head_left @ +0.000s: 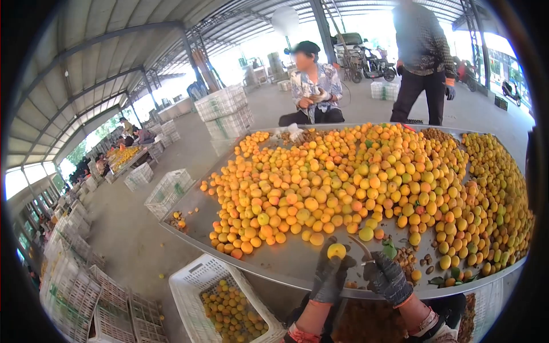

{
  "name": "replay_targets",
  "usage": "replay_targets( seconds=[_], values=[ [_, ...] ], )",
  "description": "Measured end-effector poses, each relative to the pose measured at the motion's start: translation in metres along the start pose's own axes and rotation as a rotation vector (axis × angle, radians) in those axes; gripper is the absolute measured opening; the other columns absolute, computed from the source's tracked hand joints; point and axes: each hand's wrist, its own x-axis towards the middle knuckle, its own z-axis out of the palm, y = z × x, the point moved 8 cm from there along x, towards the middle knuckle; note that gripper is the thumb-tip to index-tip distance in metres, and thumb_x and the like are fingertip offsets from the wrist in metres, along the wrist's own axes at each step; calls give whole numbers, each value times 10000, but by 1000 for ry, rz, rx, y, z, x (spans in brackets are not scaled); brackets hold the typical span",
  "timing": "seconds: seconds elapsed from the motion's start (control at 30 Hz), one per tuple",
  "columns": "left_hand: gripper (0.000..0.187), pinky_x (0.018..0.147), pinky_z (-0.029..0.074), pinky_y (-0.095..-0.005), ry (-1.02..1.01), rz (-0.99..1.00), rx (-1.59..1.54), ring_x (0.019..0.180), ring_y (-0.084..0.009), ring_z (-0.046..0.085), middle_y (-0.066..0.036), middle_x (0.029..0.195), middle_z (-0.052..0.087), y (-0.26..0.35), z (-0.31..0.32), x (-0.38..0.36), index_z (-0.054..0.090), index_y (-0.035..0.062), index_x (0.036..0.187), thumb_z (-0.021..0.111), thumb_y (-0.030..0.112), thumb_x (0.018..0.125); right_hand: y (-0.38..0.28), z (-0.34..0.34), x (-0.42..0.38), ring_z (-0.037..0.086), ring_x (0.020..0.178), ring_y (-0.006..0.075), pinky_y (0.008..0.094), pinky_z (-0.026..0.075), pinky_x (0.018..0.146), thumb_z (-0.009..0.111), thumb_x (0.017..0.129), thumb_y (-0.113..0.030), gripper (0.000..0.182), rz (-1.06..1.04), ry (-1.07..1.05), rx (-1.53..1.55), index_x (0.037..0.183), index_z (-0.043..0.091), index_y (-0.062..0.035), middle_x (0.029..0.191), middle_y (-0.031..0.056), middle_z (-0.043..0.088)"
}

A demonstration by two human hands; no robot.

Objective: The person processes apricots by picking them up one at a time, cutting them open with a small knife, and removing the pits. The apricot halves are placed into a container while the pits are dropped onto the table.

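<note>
Both of my hands wear dark gloves at the near edge of a metal table point(286, 260). Between the fingers of my left hand point(331, 274) is a yellow apricot point(337, 250). My right hand point(389, 277), just beside it, is closed on a thin curved tool point(361, 247), whose tip points up and to the left. A large heap of orange and yellow apricots point(320, 188) covers much of the table beyond my hands. Brown pits point(407, 258) and a green leaf point(389, 249) lie right of my right hand.
A white crate point(197, 286) partly filled with apricots stands below the table on the left. Stacked crates point(226, 111) are beyond the table. One person point(314, 91) sits across it, another point(426, 63) stands at the back right. More crates point(74, 280) line the far left.
</note>
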Motion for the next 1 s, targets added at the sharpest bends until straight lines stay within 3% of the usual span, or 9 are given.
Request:
replay_targets(
  seconds=[0.03, 0.1, 0.27, 0.37, 0.43, 0.5, 0.57, 0.63, 1.0],
  values=[
    [573, 731, 457, -291, -19, 0, -40, 792, -162, 562, -102, 1031, 538, -1, 1, -1, 353, 49, 1256, 611, 310, 815, 0, -3, 1, 577, 725, 175, 291, 463, 627, 577, 802, -68, 233, 22, 28, 0, 1021, 530, -5, 830, 99, 578],
    [564, 680, 463, -290, 12, -20, -42, 767, -160, 560, -106, 1008, 542, -10, -9, -1, 396, 65, 1233, 598, 378, 810, -32, 30, -17, 553, 753, 100, 232, 454, 653, 530, 854, -79, 228, -728, -149, -1295, 1070, 522, -8, 829, 41, 589],
    [608, 672, 476, -304, 9, -97, -95, 784, -168, 562, -80, 979, 542, -7, -9, -5, 408, 51, 1220, 590, 445, 794, -35, 45, -11, 561, 801, 99, 238, 459, 661, 563, 824, -40, 259, -434, -156, -833, 1079, 525, -10, 885, 51, 596],
    [612, 709, 482, -298, 96, -78, -57, 845, -170, 559, -55, 991, 536, -9, -21, -5, 401, 50, 1235, 575, 448, 804, -27, 49, -11, 581, 799, 147, 275, 467, 669, 591, 796, -49, 287, -589, -166, -978, 1072, 529, -1, 919, 83, 600],
    [597, 740, 480, -284, -7, -71, -32, 903, -152, 544, -42, 1027, 526, -11, -20, -6, 394, 62, 1254, 556, 440, 821, -36, 62, -26, 594, 801, 214, 320, 475, 679, 602, 779, -62, 307, -921, -125, -1237, 1067, 527, 13, 930, 118, 600],
    [554, 743, 473, -262, 12, -127, 59, 916, -127, 535, -39, 1056, 519, -5, -20, -10, 400, 70, 1259, 539, 408, 844, -31, 66, -13, 597, 786, 272, 358, 477, 684, 577, 782, -66, 302, -536, -153, -1149, 1066, 524, 24, 910, 139, 603],
    [482, 744, 451, -233, 75, -47, 107, 906, -92, 516, -16, 1078, 521, -14, -37, -10, 420, 70, 1249, 529, 344, 869, -15, 67, -22, 530, 624, 133, 271, 436, 565, 500, 847, -105, 171, -1012, -177, -1472, 978, 539, -1, 783, 70, 592],
    [531, 832, 417, -240, 47, -3, 105, 1001, -95, 473, -13, 1186, 470, 1, -23, -11, 406, 38, 1255, 574, 330, 844, 1, 49, 6, 468, 614, 59, 225, 393, 528, 482, 872, -146, 157, -465, -102, -934, 944, 539, -19, 757, 21, 569],
    [532, 747, 403, -193, 68, -32, 148, 910, -54, 475, 2, 1094, 512, 5, -45, -18, 398, 50, 1273, 574, 316, 847, 36, 47, 12, 440, 594, 45, 208, 363, 514, 486, 884, -215, 203, -298, -58, -551, 948, 545, -31, 727, -6, 560]
  ],
)
